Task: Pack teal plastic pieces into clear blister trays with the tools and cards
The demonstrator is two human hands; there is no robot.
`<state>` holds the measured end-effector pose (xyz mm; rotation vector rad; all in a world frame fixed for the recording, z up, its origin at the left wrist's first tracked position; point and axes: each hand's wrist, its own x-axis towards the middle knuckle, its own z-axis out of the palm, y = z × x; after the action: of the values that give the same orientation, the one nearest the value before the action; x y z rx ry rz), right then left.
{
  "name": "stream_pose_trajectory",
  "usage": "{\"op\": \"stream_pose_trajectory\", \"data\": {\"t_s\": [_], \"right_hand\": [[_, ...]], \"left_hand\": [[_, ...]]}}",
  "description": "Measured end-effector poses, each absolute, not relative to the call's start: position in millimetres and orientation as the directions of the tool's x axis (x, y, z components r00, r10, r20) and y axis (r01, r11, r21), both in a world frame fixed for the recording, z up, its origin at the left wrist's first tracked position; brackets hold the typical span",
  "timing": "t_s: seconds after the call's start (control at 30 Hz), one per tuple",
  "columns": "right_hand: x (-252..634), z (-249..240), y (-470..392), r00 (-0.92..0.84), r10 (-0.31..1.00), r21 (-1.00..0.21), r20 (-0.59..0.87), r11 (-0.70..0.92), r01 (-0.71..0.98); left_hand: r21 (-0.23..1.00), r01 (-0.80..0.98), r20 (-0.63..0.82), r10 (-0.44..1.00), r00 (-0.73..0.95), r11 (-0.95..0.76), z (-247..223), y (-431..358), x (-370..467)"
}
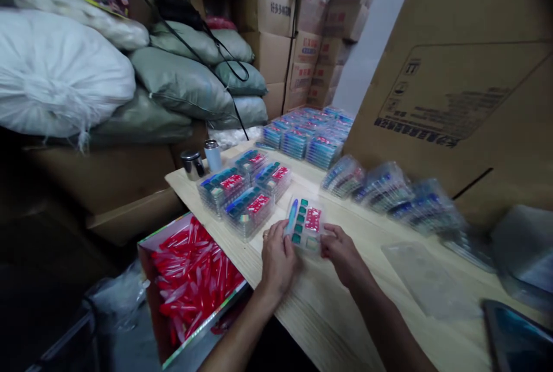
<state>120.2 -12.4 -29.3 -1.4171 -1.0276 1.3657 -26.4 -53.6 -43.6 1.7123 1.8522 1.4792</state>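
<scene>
Left hand and right hand curl lightly around opposite edges of one clear pack, low over the bench; it looks filled, though I can't tell if it's sealed. Similar stacks seem done; red pieces lie loose in a carton.

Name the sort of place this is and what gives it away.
Probably a workshop or stockroom: cardboard boxes are stacked high at the back, stuffed sacks are piled beside them, and a wood-grain table holds stacks of filled clear plastic packs.
</scene>
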Motion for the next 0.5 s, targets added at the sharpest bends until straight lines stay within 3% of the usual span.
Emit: {"op": "stream_pose_trajectory", "data": {"t_s": [0.1, 0.2, 0.37, 0.5], "right_hand": [[89, 0, -15, -0.018, 0.978, -0.971, -0.207, -0.208, -0.123], [46, 20, -8, -0.1, 0.964, -0.953, -0.245, -0.259, -0.16], [-6, 25, 5, -0.198, 0.899, -0.896, -0.391, -0.421, -0.14], [-17, 23, 2, -0.262, 0.884, -0.897, -0.387, -0.427, -0.116]], "left_hand": [[0.659, 0.721, 0.562, 0.776, -0.285, -0.213, -12, -62, -58], [0.552, 0.825, 0.596, 0.749, -0.289, -0.12, 8, -55, -102], [0.376, 0.925, 0.565, 0.779, -0.272, 0.05, 9, -35, -151], [0.307, 0.952, 0.586, 0.786, -0.196, 0.008, 4, -40, -157]]}}
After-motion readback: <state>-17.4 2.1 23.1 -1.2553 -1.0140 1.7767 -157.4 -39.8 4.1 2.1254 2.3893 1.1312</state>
